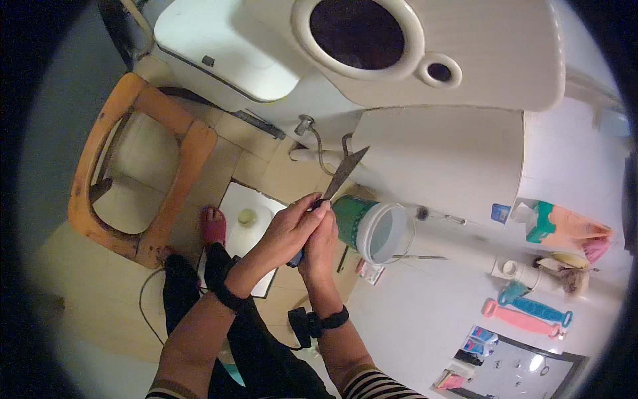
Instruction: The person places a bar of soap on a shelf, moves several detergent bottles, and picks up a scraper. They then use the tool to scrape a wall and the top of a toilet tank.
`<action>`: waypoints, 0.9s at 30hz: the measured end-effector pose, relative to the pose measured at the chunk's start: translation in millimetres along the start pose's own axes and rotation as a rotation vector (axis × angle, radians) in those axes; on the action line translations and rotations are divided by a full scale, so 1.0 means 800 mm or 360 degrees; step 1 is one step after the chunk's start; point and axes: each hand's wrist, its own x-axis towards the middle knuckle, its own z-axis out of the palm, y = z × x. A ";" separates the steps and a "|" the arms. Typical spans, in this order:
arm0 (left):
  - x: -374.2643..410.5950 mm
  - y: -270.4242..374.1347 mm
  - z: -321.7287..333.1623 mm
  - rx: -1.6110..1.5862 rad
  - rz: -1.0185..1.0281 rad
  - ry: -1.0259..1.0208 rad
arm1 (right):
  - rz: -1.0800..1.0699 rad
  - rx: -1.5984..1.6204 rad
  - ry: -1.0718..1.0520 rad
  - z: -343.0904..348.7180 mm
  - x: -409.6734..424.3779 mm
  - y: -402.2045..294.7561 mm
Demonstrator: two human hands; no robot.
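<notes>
My left hand [286, 224] and my right hand [320, 242] are clasped together around the dark handle of a knife [344, 172]. Its narrow, pointed grey blade slants up to the right, past my thumbs. The dark butt of the handle shows below my fingers, between my wrists; the rest is covered. Just right of my hands, a green bucket [351, 218] with a whitish rim appears tilted. On the floor to the left, a white container with a round yellowish opening [246, 218] stands on a white board [238, 197].
An orange chair frame [192, 154] with an open seat is at left. White fixtures [249, 65] and a cream panel [488, 55] with dark oval openings fill the top. A valve [304, 124] and hose lie beyond my hands. Blue [541, 308] and pink scrubbing straps [523, 319] hang at right.
</notes>
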 end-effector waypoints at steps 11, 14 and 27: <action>0.025 0.048 0.052 0.0162 0.0110 -0.0066 | 0.0374 0.0545 0.0069 -0.053 0.008 -0.039; 0.027 0.052 0.065 0.0133 0.0298 0.0020 | 0.0373 0.0615 0.0083 -0.067 0.013 -0.042; 0.058 0.071 0.073 -0.0083 -0.0094 0.0118 | 0.0397 0.0732 -0.0043 -0.072 0.039 -0.078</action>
